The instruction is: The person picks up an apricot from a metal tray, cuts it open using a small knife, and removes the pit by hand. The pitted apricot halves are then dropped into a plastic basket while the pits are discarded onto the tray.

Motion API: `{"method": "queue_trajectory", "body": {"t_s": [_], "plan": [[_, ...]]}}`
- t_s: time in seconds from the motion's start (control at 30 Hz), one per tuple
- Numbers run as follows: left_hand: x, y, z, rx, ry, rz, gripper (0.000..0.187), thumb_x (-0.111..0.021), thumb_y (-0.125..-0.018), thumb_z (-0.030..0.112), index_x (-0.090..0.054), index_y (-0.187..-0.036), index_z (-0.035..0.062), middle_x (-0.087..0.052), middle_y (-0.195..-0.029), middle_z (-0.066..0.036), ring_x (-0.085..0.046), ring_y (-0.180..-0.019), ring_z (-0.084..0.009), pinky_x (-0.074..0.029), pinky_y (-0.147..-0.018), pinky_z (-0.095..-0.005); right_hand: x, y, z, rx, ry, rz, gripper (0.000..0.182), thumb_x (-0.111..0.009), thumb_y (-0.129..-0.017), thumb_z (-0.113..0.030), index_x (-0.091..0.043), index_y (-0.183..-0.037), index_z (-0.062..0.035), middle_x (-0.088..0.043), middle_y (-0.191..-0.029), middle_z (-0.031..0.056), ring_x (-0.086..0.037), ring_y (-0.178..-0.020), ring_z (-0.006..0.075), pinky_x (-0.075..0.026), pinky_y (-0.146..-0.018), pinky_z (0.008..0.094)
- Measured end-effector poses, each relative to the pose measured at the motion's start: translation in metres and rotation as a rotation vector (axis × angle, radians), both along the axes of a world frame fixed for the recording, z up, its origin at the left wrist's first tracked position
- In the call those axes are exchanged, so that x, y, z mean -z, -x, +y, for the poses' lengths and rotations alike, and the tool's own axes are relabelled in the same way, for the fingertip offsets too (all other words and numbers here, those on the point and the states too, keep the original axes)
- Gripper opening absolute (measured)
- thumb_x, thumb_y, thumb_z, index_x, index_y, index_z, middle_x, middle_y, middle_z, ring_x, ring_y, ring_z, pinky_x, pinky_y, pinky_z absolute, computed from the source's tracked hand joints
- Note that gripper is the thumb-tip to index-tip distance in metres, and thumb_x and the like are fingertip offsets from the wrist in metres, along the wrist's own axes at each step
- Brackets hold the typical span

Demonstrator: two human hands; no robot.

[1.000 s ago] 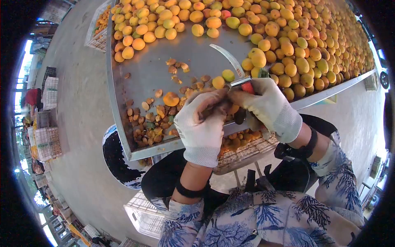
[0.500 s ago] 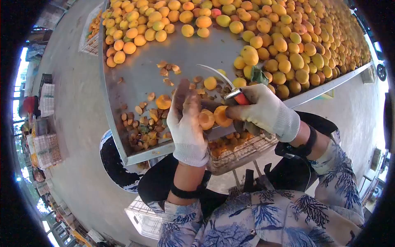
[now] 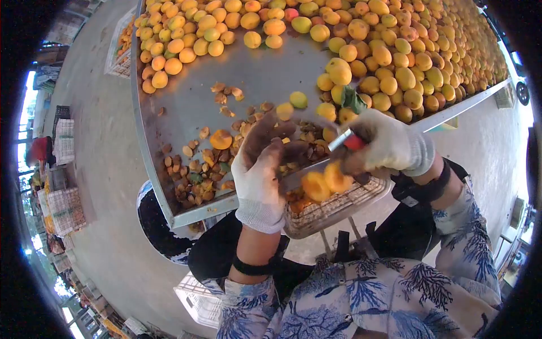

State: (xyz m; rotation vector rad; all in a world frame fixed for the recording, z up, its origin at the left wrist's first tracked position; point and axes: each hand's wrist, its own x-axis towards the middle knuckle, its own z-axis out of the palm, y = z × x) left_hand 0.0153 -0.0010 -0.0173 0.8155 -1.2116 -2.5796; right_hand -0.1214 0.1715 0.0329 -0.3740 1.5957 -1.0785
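Observation:
The curved knife (image 3: 351,140) is in my right hand (image 3: 387,144), whose gloved fingers are wrapped round its red handle; the blade is blurred. Just below those fingers are two orange apricot halves (image 3: 316,186), smeared by motion, over a basket (image 3: 339,212) of cut fruit. Whether the fingers still touch them is unclear. My left hand (image 3: 261,169), also gloved, is at the tray's near edge with thumb and fingers apart and nothing visible between them. Loose pits (image 3: 197,175) and another cut apricot (image 3: 221,139) lie left of it on the metal tray (image 3: 248,70).
Whole apricots (image 3: 395,62) are heaped along the tray's back and right. A green leaf (image 3: 353,100) lies among them. Below the tray's left corner stands a dark round container (image 3: 155,226), with a white crate (image 3: 197,299) nearer me. More crates (image 3: 65,206) stand at far left.
My right hand has moved right with the knife, away from my left hand. The two halves have shifted from between the hands to lower right, over the basket. My left hand's fingers have spread.

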Motion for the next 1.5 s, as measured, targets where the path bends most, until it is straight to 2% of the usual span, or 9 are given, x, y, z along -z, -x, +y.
{"method": "queue_trajectory", "body": {"t_s": [0.2,0.37,0.47,0.6,0.73,0.83,1.07,1.3,1.5], "plan": [[0.004,-0.002,-0.001,-0.15,0.192,0.008,0.038,-0.051,-0.09,-0.001,-0.053,-0.128,-0.0028,-0.06,-0.118,-0.012,-0.062,-0.099,-0.0168,-0.051,-0.084,-0.0288,-0.005,0.003,-0.003,-0.079,-0.172,0.634,0.033,-0.078,-0.07,-0.025,-0.068,-0.091,-0.0011,-0.059,-0.065,0.0083,-0.056,-0.066,0.0134,-0.048,-0.065,0.0319],[0.0,-0.007,-0.001,-0.193,0.368,0.019,0.028,-0.058,-0.086,-0.001,-0.061,-0.114,-0.0048,-0.064,-0.109,-0.011,-0.063,-0.091,-0.0144,-0.05,-0.082,-0.0266,-0.001,0.023,-0.033,-0.118,-0.304,1.132,0.036,-0.073,-0.073,-0.025,-0.065,-0.102,-0.0042,-0.064,-0.086,0.0197,-0.061,-0.084,0.0384,-0.05,-0.075,0.041],[-0.002,-0.012,-0.009,-0.14,0.414,0.001,0.022,-0.063,-0.083,-0.003,-0.065,-0.104,-0.0048,-0.067,-0.101,-0.009,-0.063,-0.088,-0.0138,-0.05,-0.081,-0.0267,0.023,0.031,-0.031,-0.181,-0.13,1.391,0.031,-0.069,-0.073,-0.028,-0.066,-0.093,-0.0045,-0.067,-0.089,0.0161,-0.065,-0.087,0.0345,-0.052,-0.076,0.0442],[0.012,-0.02,-0.022,-0.143,0.373,0.026,0.025,-0.069,-0.078,-0.003,-0.066,-0.102,-0.0038,-0.068,-0.095,-0.008,-0.064,-0.086,-0.0134,-0.051,-0.08,-0.027,0.037,0.027,-0.041,-0.419,-0.434,1.214,0.03,-0.068,-0.071,-0.025,-0.066,-0.093,-0.0047,-0.066,-0.087,0.0154,-0.064,-0.089,0.0346,-0.051,-0.079,0.0443],[-0.012,-0.014,-0.021,-0.207,0.199,-0.024,0.032,-0.069,-0.077,-0.005,-0.063,-0.109,-0.0045,-0.067,-0.098,-0.009,-0.064,-0.088,-0.0142,-0.052,-0.082,-0.0284,0.033,0.024,-0.033,-0.207,-0.11,1.403,0.032,-0.072,-0.066,-0.019,-0.067,-0.094,-0.0043,-0.067,-0.087,0.0158,-0.066,-0.086,0.0323,-0.052,-0.078,0.0402],[-0.014,-0.01,-0.017,-0.1,0.129,0.117,0.054,-0.064,-0.077,-0.01,-0.051,-0.129,-0.005,-0.059,-0.119,-0.011,-0.058,-0.108,-0.0188,-0.049,-0.092,-0.0313,-0.003,0.018,-0.048,0.006,0.058,0.574,0.044,-0.079,-0.067,-0.006,-0.067,-0.109,-0.0011,-0.07,-0.089,0.0064,-0.061,-0.08,0.0104,-0.051,-0.075,0.027],[-0.025,-0.008,-0.011,-0.051,-0.142,0.214,0.054,-0.062,-0.076,-0.014,-0.05,-0.129,-0.0058,-0.059,-0.122,-0.015,-0.061,-0.107,-0.0226,-0.052,-0.091,-0.0337,-0.023,-0.014,-0.059,0.164,0.238,0.163,0.042,-0.075,-0.072,0.0,-0.063,-0.112,0.0017,-0.067,-0.093,0.0024,-0.062,-0.084,0.0098,-0.051,-0.073,0.0244],[-0.02,-0.006,-0.014,-0.141,-0.03,0.191,0.053,-0.061,-0.074,-0.016,-0.053,-0.125,-0.0058,-0.062,-0.114,-0.017,-0.065,-0.098,-0.0236,-0.056,-0.084,-0.0356,-0.026,-0.026,-0.04,0.077,0.314,0.843,0.041,-0.055,-0.095,-0.038,-0.06,-0.103,0.0021,-0.063,-0.078,0.0145,-0.065,-0.071,0.0237,-0.049,-0.064,0.0352],[-0.021,-0.003,-0.013,-0.145,-0.006,0.183,0.05,-0.066,-0.072,-0.014,-0.054,-0.12,-0.0053,-0.063,-0.111,-0.015,-0.065,-0.097,-0.0234,-0.056,-0.085,-0.0346,-0.004,-0.022,-0.03,-0.153,0.248,0.993,0.032,-0.059,-0.093,-0.033,-0.057,-0.098,-0.0018,-0.057,-0.07,0.0191,-0.061,-0.07,0.0396,-0.047,-0.058,0.0408]]}}
